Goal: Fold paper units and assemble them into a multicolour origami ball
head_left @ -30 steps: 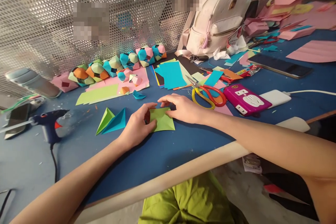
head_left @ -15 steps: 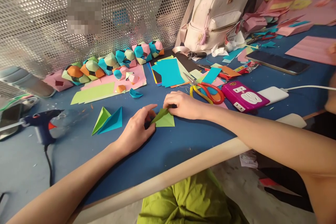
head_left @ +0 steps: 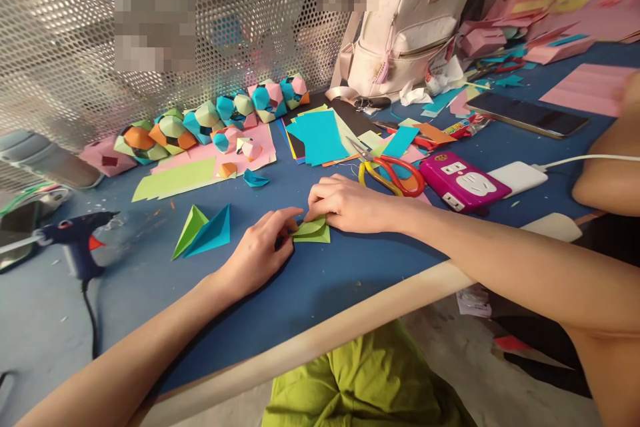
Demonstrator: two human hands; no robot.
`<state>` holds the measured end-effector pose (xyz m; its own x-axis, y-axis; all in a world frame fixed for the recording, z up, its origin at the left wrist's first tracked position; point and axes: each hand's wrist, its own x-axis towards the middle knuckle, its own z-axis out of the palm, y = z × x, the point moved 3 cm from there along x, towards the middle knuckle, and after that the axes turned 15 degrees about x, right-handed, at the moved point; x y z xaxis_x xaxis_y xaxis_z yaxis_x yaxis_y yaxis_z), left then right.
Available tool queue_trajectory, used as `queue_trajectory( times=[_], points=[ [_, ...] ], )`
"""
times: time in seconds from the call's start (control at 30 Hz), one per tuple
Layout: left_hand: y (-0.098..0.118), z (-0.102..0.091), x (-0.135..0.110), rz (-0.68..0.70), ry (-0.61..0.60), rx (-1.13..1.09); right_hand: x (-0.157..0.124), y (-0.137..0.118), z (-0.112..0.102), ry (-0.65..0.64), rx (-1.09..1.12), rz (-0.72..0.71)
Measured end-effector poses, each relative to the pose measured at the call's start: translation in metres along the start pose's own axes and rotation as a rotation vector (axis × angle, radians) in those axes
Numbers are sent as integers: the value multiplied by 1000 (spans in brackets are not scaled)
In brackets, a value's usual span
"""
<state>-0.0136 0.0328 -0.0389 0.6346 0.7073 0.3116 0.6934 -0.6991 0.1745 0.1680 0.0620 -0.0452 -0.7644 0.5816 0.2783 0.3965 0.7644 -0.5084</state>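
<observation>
A small piece of green paper [head_left: 315,233], partly folded over, lies on the blue table between my hands. My left hand [head_left: 260,243] pinches its left edge, with the fingertips partly hidden behind the knuckles. From above, my right hand [head_left: 337,203] presses its closed fingers on the top fold. To the left of my left hand stand two folded paper pieces, a green one [head_left: 189,230] and a blue one [head_left: 213,232], touching each other. A small blue folded piece [head_left: 256,178] lies farther back.
Scissors [head_left: 393,170] with red and yellow handles and a purple power adapter [head_left: 465,181] lie beyond my right forearm. A glue gun [head_left: 80,240] rests at left. Paper balls [head_left: 205,121] line the mesh wall. A backpack [head_left: 400,33] stands behind; another person's arm [head_left: 607,167] is at right.
The green paper's raised flap has come down flatter under my right fingers. My left hand keeps its grip at the left edge. The other person's arm has come farther in at right.
</observation>
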Motion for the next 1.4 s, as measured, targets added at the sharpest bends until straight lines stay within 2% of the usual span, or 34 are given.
queue_trajectory(
  times=[0.37, 0.6, 0.7, 0.8, 0.93, 1.07, 1.13, 1.23, 1.4],
  points=[
    [1, -3, -2, 59, -23, 63, -1, -7, -6, -27, -186, -40],
    [0, -8, -3, 48, -119, 74, -6, 5, -17, 34, -178, 20],
    [0, -11, -1, -11, -86, 49, -5, 13, -17, 60, -90, 28],
    [-1, -13, 1, -127, -27, -30, -2, 11, -18, 134, 62, 25],
    [-3, -11, 3, -347, -33, -309, 0, -4, -19, 218, 279, 47],
    [-3, -10, 4, -541, -30, -640, 1, -13, -20, 279, 456, 133],
    [-3, -8, 4, -575, -31, -721, 1, -10, -21, 348, 536, 183],
    [-1, -6, 4, -535, -74, -734, 2, -5, -21, 418, 653, 228],
    [6, -6, 3, -566, -93, -821, 3, -8, -20, 401, 681, 228]
  ],
)
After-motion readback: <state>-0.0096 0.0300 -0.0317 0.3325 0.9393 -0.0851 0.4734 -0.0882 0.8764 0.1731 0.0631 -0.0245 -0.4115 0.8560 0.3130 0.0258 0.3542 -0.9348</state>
